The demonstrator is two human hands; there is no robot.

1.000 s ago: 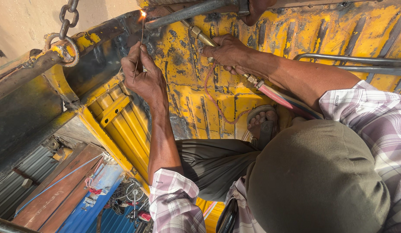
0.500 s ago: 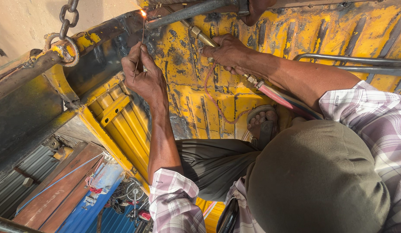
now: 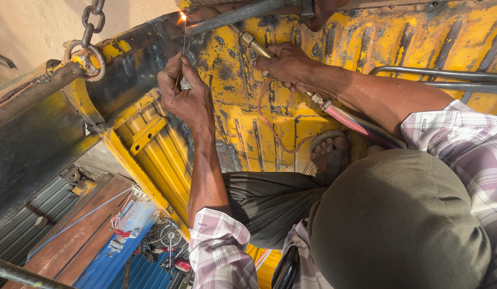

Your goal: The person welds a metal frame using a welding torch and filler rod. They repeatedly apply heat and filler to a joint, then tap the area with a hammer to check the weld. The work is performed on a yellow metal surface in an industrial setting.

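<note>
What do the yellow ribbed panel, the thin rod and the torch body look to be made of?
Yellow ribbed panel: likely sheet steel, with chipped paint showing dark rusty patches. Thin rod in the left hand: bare metal wire, its tip glowing. Torch body in the right hand: brass-coloured metal.

An outdoor metal repair yard: battered yellow truck body (image 3: 291, 107), hanging chain (image 3: 92, 21), glowing weld (image 3: 182, 16)
</note>
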